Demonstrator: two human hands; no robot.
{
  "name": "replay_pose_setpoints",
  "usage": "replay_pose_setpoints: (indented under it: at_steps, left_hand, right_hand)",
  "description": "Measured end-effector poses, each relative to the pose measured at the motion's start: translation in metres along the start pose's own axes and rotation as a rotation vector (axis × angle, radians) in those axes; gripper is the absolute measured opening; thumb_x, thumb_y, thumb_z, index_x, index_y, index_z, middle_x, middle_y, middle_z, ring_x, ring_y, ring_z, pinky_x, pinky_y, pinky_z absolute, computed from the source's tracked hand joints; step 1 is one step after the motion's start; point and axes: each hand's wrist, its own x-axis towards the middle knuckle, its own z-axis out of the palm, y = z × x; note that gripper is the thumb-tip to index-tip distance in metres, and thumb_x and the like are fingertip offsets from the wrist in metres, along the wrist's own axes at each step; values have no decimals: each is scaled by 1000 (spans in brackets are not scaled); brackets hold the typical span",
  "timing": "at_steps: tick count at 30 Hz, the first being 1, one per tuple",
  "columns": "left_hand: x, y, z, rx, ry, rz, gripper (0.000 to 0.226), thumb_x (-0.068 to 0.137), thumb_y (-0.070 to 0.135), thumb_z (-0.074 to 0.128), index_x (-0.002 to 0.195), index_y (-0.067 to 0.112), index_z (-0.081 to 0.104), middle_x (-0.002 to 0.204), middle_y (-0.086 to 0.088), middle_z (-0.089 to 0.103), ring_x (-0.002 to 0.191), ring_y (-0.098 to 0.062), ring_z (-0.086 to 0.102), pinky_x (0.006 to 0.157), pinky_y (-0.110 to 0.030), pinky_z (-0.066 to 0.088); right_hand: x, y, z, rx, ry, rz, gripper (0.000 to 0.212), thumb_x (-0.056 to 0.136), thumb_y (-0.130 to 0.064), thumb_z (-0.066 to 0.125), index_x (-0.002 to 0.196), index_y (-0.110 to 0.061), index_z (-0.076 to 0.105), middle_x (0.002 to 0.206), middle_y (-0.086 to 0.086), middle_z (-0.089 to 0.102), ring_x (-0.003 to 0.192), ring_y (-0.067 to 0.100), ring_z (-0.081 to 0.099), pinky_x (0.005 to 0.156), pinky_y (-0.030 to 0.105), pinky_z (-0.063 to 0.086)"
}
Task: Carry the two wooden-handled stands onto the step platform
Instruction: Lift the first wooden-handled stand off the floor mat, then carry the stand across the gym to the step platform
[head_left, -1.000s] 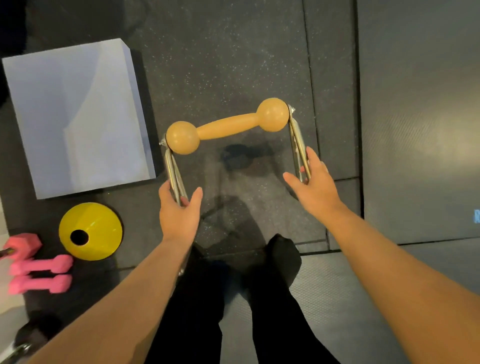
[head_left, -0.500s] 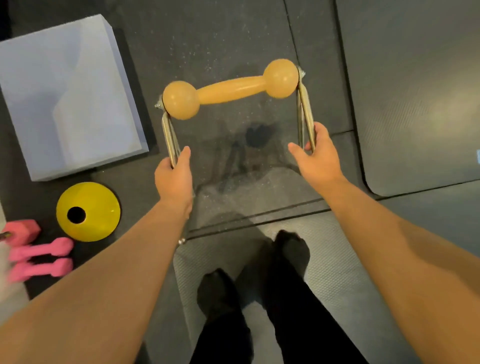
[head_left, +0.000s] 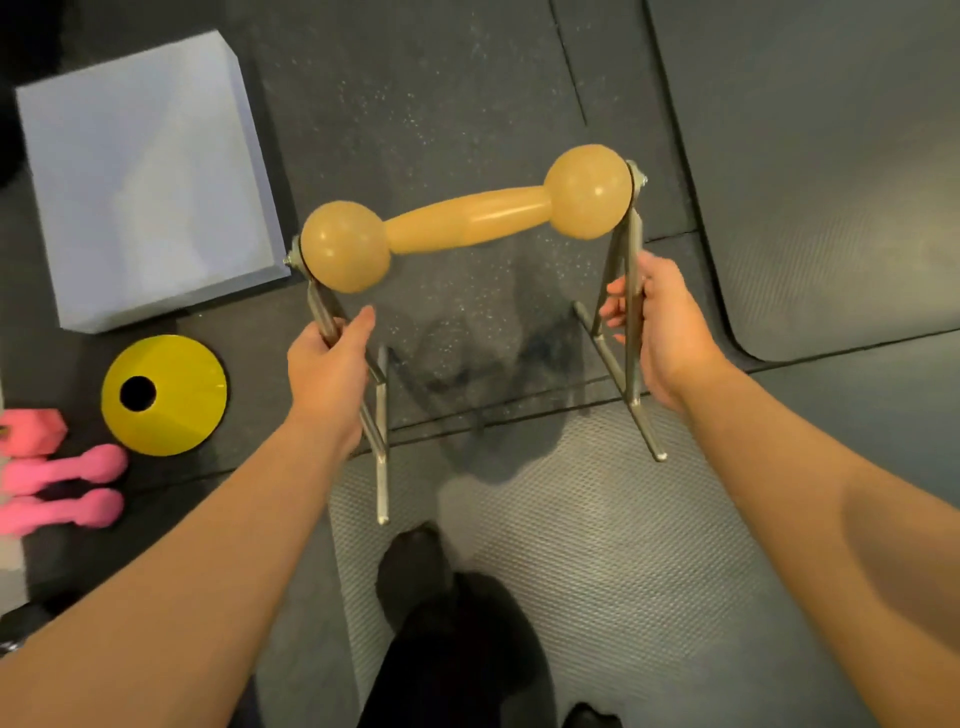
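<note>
You are holding one stand with a tan wooden dumbbell-shaped handle and bare steel legs up off the floor in front of you. Its handle runs crosswise to you, from lower left to upper right in the head view, so the right ball end sits a little farther from you than the left. The steel legs slope down and back toward you, and their feet hang free above the seam between the speckled black rubber floor and the grey mesh-textured mat.

Your left hand grips the left leg just below the left ball, fingers wrapped around the metal and thumb lying up along its inner side. Your right hand grips the right leg below the right ball, fingers curled round the bar from outside, their tips showing on the inner side.

The pale blue-grey rectangular step platform lies on the floor to your left front, apart from the stand. Nearer you on the left sit a yellow plastic cone with a hole in its top and two pink dumbbells.
</note>
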Motion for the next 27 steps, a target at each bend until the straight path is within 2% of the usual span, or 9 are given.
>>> replay_pose_setpoints:
  at_steps: [2,4,6,9,11,14,17,22,27]
  left_hand:
    - [-11,3,-1,9,10,38,33,94,27,71,72,24,46,68,0,40,72,-21,36,72,-38,36]
    - [-29,3,-3,28,22,83,36,93,19,71,68,24,45,67,0,40,71,-19,35,72,-39,34]
    - [-49,12,-10,33,14,153,34,89,17,71,69,21,45,68,-3,39,68,-14,33,69,-38,31]
    - [-81,49,-24,77,10,245,20,87,17,72,80,17,54,74,-5,46,70,-13,38,68,-34,36]
    - [-107,81,-29,41,0,251,25,88,15,71,73,20,51,66,2,46,67,-13,36,65,-34,34]
    - [-156,143,-41,13,-20,268,24,89,13,69,73,21,52,64,2,39,66,-16,31,64,-36,28]
    - [-211,212,-55,6,-26,324,14,89,16,68,81,16,57,71,-4,45,69,-19,37,65,-36,33]
    - [-325,356,-85,-106,-99,379,20,84,22,66,70,25,52,52,15,41,59,-13,35,57,-32,31]
    - [-450,509,-123,-188,-218,492,28,91,18,64,71,27,47,60,7,33,56,-11,28,56,-33,23]
  right_hand:
    - [-7,-11,1,80,-23,-47,57,80,-78,46,78,-23,61,67,-3,59,63,13,49,70,34,39]
    - [-23,-15,0,124,-2,-93,57,78,-82,44,70,-26,54,63,-3,50,60,12,40,67,35,33]
    - [-46,-14,-7,140,37,-110,58,76,-84,43,68,-26,50,62,-3,47,59,13,37,70,37,32]
    - [-87,-32,-20,166,34,-141,55,80,-83,40,62,-32,52,61,-4,47,58,12,38,68,36,32]
    - [-117,-60,-32,163,25,-189,55,82,-82,38,60,-34,52,62,-4,46,59,13,37,67,36,32]
    - [-172,-122,-51,126,10,-256,63,82,-82,36,69,-23,53,68,5,45,65,19,36,71,40,32]
    - [-237,-203,-70,51,39,-291,70,81,-83,35,78,-15,49,74,9,43,69,23,37,74,39,34]
    - [-365,-347,-113,14,69,-416,63,88,-77,34,74,-17,46,73,7,44,71,22,40,71,36,38]
    - [-507,-483,-152,94,60,-528,56,83,-80,42,71,-26,49,68,0,44,67,20,40,71,39,37]
